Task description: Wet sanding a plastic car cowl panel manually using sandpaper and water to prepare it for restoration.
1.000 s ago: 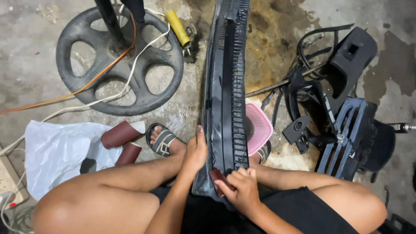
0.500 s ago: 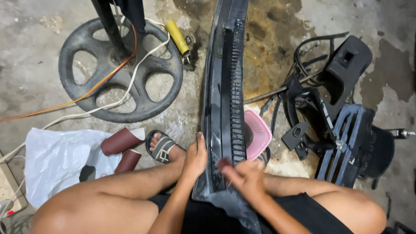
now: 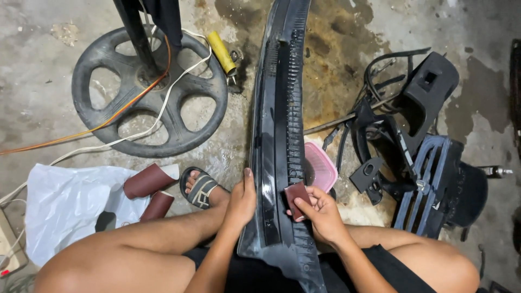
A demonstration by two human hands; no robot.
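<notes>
Sanding black ribbed trim panel (image 3: 278, 141): my right hand (image 3: 324, 214) pinches sandpaper piece (image 3: 297, 196), left hand (image 3: 241, 199) flat, steadying edge; next stroke needs even pressure.

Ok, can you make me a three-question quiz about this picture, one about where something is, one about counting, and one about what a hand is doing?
1. Where is the pink dish?
A. right of the long black panel
B. on the white bag
C. inside the wheel

2. How many sandpaper rolls lie by the white bag?
A. one
B. two
C. four

3. What is the right hand doing?
A. resting open on the floor
B. holding a yellow tube
C. pinching a reddish-brown sandpaper piece

Answers: 1 A, its rim peeks out from the panel's right edge. 2 B, two reddish-brown rolls lie side by side. 3 C, fingers close on the piece against the panel.
</notes>
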